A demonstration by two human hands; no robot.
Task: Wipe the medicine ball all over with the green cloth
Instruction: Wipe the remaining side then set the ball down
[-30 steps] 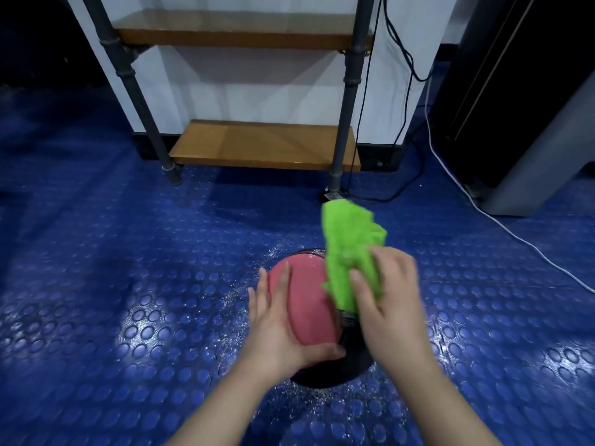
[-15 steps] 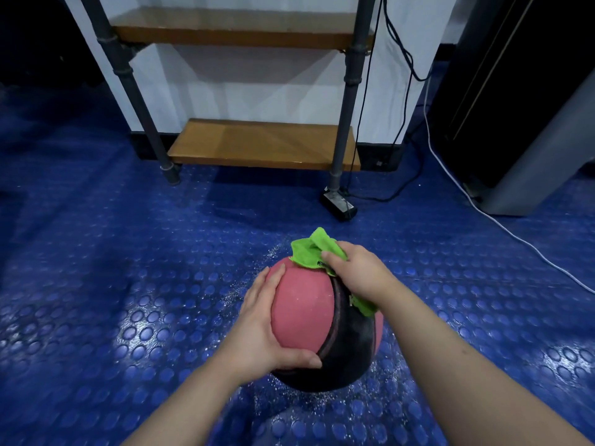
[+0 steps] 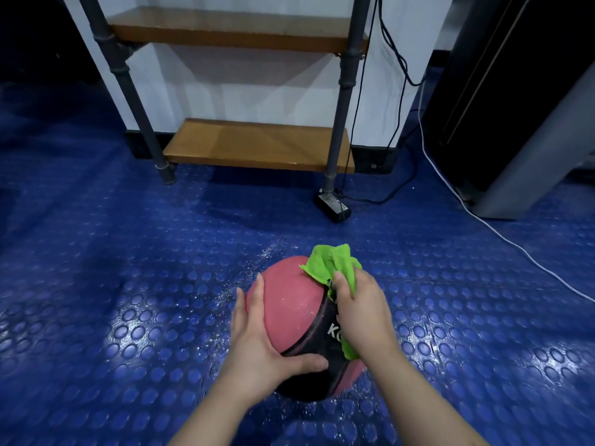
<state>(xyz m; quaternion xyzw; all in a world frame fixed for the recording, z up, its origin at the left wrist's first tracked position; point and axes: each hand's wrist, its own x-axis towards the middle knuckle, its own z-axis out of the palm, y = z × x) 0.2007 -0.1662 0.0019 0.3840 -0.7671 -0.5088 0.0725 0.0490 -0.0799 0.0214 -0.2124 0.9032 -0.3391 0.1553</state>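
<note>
Medicine ball (image 3: 287, 301) on possibly wet floor (image 3: 128, 284)

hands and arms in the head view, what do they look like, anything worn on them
Both are bare. The left hand and right hand wear no gloves, and no ring, watch or band shows. The left forearm and right forearm show no sleeve down to the bottom edge of the picture. No markings are visible.
</note>
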